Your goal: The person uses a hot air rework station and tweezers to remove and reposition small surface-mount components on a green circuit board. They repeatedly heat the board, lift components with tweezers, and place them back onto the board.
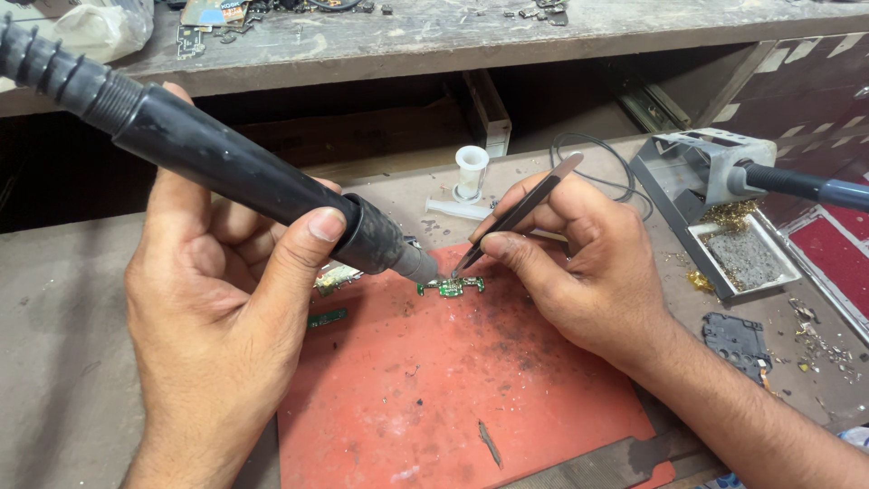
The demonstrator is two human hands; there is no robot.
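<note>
My left hand (217, 299) grips a black hot-air tool handle (244, 177) with a ribbed hose at the upper left. Its metal nozzle (418, 264) points down at a small green circuit board (450, 287) lying on a red work mat (453, 389). My right hand (570, 263) pinches dark metal tweezers (518, 213), whose tips touch the mat just above the board's left part. Another small green board piece (326, 318) lies on the mat's left edge, beside my left thumb.
A grey soldering-iron stand (701, 195) with a sponge tray and brass wool sits at right, a blue-handled iron (806, 186) resting in it. A white spool (471, 172) and black cable (615, 172) lie behind. A dark phone part (738, 340) lies right. A shelf (471, 36) runs above.
</note>
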